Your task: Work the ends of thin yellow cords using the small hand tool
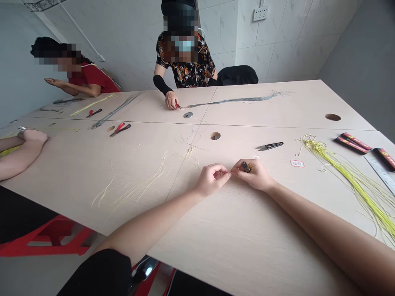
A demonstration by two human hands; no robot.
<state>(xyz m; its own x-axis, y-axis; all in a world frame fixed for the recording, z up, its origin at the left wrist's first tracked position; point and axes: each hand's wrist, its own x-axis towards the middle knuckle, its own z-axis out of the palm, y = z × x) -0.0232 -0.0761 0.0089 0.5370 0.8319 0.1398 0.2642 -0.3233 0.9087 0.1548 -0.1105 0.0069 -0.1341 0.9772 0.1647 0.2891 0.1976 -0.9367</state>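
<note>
Left hand (212, 179) pinches a fine cord (231, 174) between its fingertips, above the desk (277, 255). Right hand (253, 176) grips a small black lighter (246, 166), seemingly, close against it. Thread snips (269, 146) and a yellow cord bundle (348, 179) lie within reach toward the right edge.

Whatever the left hand (212, 177) pinches is hidden by its fingers, and the yellow cord bundle (348, 176) right of the right hand (254, 176) runs off the picture's edge.
</note>
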